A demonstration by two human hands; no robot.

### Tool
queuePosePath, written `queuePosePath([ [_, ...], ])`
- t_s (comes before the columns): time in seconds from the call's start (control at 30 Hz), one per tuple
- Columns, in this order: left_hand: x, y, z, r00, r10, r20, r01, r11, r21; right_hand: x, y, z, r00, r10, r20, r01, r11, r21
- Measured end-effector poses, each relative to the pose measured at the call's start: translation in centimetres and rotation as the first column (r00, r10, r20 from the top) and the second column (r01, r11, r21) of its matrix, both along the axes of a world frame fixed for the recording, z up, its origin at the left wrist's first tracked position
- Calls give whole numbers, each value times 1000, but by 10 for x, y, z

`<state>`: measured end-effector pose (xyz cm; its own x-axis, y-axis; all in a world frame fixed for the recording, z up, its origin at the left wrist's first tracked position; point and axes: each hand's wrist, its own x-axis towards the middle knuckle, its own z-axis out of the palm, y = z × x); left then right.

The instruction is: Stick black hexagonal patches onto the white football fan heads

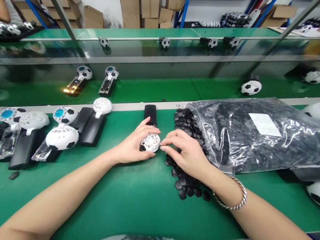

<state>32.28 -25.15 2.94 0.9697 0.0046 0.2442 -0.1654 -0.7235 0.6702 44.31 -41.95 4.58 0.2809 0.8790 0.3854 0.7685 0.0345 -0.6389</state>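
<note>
The left hand [129, 143] cups the ball [150, 143]; the right hand [188, 152] pinches beside it, contents unclear, seemingly fitting a piece, which calls for careful alignment.

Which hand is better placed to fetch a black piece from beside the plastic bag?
Probably the right: the right hand is beside the pile of black pieces, while the left hand is around the ball, farther from them.
</note>
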Motion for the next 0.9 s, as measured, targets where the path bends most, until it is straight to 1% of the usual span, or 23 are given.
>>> queuePosePath([
  [0.07, 0, -1, 0, 1000, 12, 5, -12, 1000, -3, -1, 0, 1, 1000, 2, -23, -3, 999, -36],
  [0.17, -1, -1, -1, 1000, 17, 1, -17, 1000, -14, -4, 1, -1, 994, 21, -105, -29, 997, -75],
  [0.27, -1, -1, 0, 1000, 11, 6, -11, 1000, -23, -6, 3, -4, 989, 26, -145, -36, 997, -63],
  [0.37, -1, -1, 1, 1000, 10, 7, -10, 1000, -26, -7, 7, -9, 974, 23, -224, -35, 998, -47],
  [0.6, 0, -3, -1, 999, 18, 26, -17, 999, -28, -8, 12, -19, 932, -33, -362, 9, 998, -67],
  [0.77, 1, -4, -1, 999, 10, 44, -9, 1000, -22, -8, 14, -22, 920, -29, -391, -5, 996, -86],
  [0.9, 3, -4, 0, 999, -6, 50, 6, 1000, 15, -10, 17, -25, 934, -67, -351, 19, 990, -138],
])
